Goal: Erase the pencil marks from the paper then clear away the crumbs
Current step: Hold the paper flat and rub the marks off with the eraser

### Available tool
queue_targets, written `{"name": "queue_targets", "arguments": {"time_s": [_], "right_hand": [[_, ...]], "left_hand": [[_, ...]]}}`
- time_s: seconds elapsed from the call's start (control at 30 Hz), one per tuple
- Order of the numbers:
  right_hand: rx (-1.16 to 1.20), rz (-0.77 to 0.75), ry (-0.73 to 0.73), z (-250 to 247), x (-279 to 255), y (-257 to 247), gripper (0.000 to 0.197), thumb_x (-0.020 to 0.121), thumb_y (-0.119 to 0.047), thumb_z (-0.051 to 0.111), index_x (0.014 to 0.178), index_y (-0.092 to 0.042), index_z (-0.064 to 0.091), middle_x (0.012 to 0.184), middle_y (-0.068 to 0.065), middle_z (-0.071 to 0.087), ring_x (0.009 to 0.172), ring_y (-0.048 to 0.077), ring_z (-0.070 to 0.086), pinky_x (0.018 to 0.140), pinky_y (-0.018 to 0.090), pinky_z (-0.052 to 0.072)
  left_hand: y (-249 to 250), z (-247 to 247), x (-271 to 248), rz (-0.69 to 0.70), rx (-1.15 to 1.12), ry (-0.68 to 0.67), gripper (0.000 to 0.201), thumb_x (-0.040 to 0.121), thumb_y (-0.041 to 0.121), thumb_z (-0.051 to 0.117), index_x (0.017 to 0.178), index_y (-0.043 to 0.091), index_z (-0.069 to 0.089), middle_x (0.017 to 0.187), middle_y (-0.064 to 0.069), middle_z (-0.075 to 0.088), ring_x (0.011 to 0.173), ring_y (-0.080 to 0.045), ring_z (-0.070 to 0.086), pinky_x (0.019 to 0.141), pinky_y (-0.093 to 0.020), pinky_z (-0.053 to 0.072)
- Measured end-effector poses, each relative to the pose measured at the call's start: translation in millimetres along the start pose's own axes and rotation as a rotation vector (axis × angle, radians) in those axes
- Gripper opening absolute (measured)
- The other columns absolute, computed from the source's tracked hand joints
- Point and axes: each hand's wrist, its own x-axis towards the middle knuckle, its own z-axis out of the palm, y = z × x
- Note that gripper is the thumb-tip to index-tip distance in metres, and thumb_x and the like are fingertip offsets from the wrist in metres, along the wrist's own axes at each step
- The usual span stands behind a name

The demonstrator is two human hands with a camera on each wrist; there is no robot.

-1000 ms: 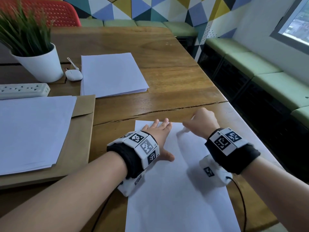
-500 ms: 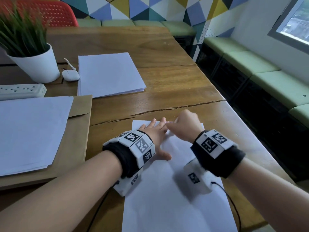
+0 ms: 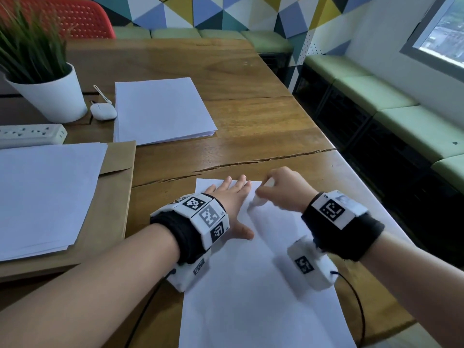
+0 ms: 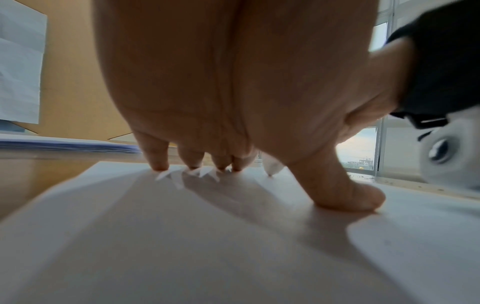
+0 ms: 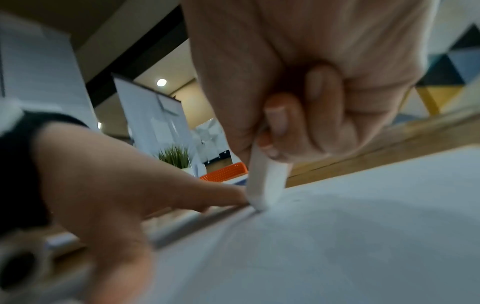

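Head view: with the flat left hand (image 3: 232, 197) pinning the paper (image 3: 251, 285), the right hand (image 3: 281, 189) grips the eraser (image 3: 259, 200) just beside those fingertips; use short, light strokes away from them.

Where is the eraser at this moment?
The eraser is gripped in the right hand, its tip on the paper beside the left hand fingertips, near the sheet's far edge.

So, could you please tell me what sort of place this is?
Probably an office lounge or co-working room: a long wooden table with paper stacks, green bench seating by a window, and a geometric mural.
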Motion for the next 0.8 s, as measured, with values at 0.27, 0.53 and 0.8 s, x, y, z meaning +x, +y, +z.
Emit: {"name": "queue_targets", "arguments": {"time_s": [0.27,0.53,0.8], "right_hand": [[-0.104,-0.083,-0.248,-10.3,2.6,7.5,0.005,0.079,-0.024,0.063,0.079,-0.019,0.066,0.067,0.001,0.059,0.052,0.009,0.047,0.048,0.02,0.037],[-0.159,-0.192,-0.231,-8.7,3.0,9.3,0.005,0.08,-0.021,0.061,0.075,-0.023,0.062,0.073,0.003,0.065,0.056,0.008,0.051,0.052,0.02,0.042],[-0.153,-0.246,-0.105,-15.5,8.6,12.5,0.022,0.083,-0.029,0.065,0.096,-0.013,0.07,0.062,-0.005,0.055,0.052,0.002,0.047,0.047,0.013,0.039]], "left_hand": [[-1.0,-0.5,0.6,0.0,0.011,-0.014,0.114,0.075,0.06,0.063,0.149,0.021,-0.014,0.156,0.005,-0.02,0.146,-0.02,-0.013,0.117,-0.041,0.003],[0.2,-2.5,-1.6,0.004,0.001,-0.02,0.113,0.076,0.057,0.064,0.149,0.021,-0.014,0.156,0.005,-0.021,0.146,-0.02,-0.013,0.117,-0.04,0.002],[0.2,-1.7,-1.6,0.005,0.016,-0.01,0.112,0.076,0.059,0.063,0.149,0.021,-0.013,0.157,0.005,-0.019,0.146,-0.021,-0.012,0.117,-0.041,0.003]]}}
